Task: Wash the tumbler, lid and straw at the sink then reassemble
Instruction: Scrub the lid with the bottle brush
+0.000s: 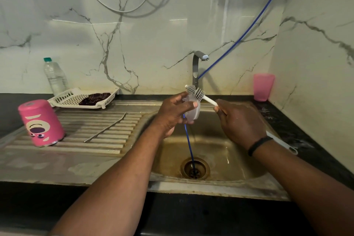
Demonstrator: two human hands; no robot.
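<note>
Over the sink basin (226,151), my left hand (172,115) holds a clear round lid (193,109) on edge. My right hand (239,120) grips the white handle of a bottle brush (197,93); its grey bristle head rests against the lid's top rim. The pink tumbler (41,122) with a cartoon face stands upside down on the ribbed drainboard at the left. A metal straw (105,127) lies flat on the drainboard, to the right of the tumbler.
A grey tap (197,67) rises behind the sink. A blue hose (189,145) runs down into the drain. A white basket (82,97) holding a dark cloth and a plastic water bottle (54,76) stand at the back left. A pink cup (263,87) sits back right.
</note>
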